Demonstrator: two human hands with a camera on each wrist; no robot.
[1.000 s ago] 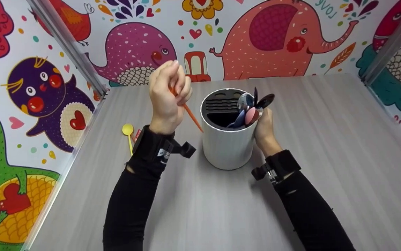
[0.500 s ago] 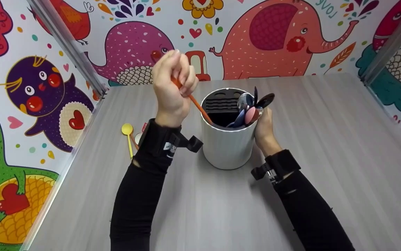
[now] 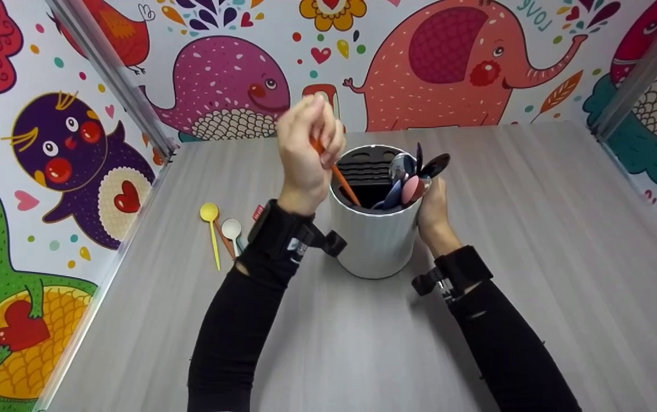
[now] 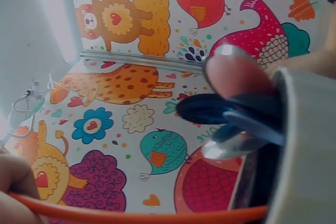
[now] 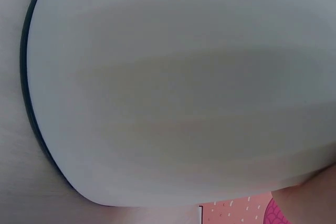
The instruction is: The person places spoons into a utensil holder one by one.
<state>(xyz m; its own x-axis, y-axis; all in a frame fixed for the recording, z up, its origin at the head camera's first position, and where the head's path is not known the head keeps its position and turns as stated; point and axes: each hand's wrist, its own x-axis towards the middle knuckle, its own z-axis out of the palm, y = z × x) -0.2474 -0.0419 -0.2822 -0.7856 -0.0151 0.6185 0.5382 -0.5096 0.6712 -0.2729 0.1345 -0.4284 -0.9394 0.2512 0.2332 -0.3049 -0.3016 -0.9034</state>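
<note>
Orange plastic is pinched in the curled fingers of the left hand (image 3: 305,150), and the orange spoon (image 3: 344,182) is being angled handle-first over the near-left rim of the white holder (image 3: 371,243), its lower end already dipped into the open compartment. The holder is steadied from its right side by the right hand (image 3: 434,214); the fingers are wrapped behind the wall, so their exact spread cannot be told, though the wrist view is filled with white wall held close against the palm. Several spoons (image 3: 414,171), pink, blue, dark and silver, are already stood inside the holder against its right rim. Judged from that, the sorting is well along but not finished: a yellow spoon (image 3: 211,229), a white spoon (image 3: 231,230) and a thin orange piece between them are left lying on the table (image 3: 534,274), well to the left of the holder. Room is plentiful in front of and to the right of the holder; to its left the loose spoons are close to the table's edge, where a metal rail (image 3: 111,74) and the patterned wall (image 3: 48,171) close things in.
</note>
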